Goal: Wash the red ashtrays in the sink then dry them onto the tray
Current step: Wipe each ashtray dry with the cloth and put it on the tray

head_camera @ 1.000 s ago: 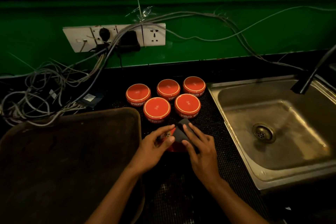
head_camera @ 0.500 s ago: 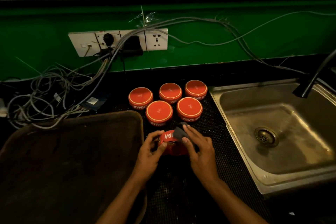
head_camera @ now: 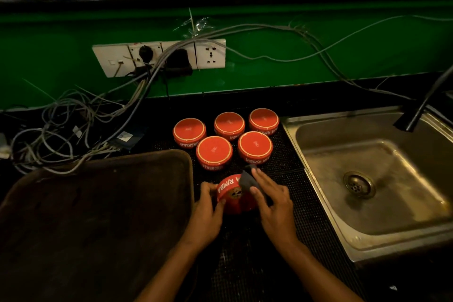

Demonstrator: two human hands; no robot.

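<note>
Hands first, low centre of frame: my left hand [head_camera: 208, 213] grips a red ashtray [head_camera: 236, 197] by its side, while my right hand [head_camera: 272, 206] pinches a grey cloth [head_camera: 247, 179] against it. Brown tray [head_camera: 98, 216] lies lower left, sink [head_camera: 367, 179] right. Five upturned ashtrays [head_camera: 228, 140] cluster beyond, mid-frame.

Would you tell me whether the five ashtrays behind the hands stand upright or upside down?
Upside down: the five ashtrays show flat bases, and their lettering reads inverted.
</note>
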